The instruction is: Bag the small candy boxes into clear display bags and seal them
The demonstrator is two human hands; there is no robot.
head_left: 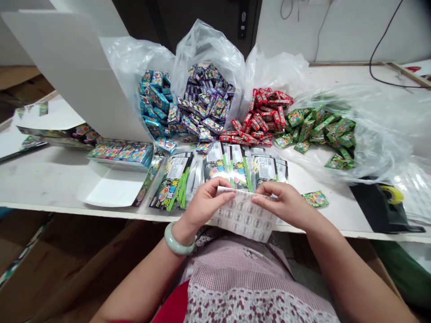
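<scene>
A sheet of round stickers [244,218], whitish with rows of printed circles, hangs at the table's front edge. My left hand [213,197] pinches its top left part between thumb and fingers. At the top right part, my right hand [278,202] is closed on the same sheet, thumb in front. Just behind the hands lie flat printed pouches [215,166] in black and green, overlapping in groups. Another stack of pouches [171,181] sits left of my left hand. A small green packet [315,198] rests beside my right wrist.
Clear plastic bags at the back spill blue packets [155,103], purple packets [205,103], red packets [264,116] and green packets [323,128]. An open display box [114,186] with a raised white lid stands left. Yellow tape [392,194] lies right on black plastic [372,206].
</scene>
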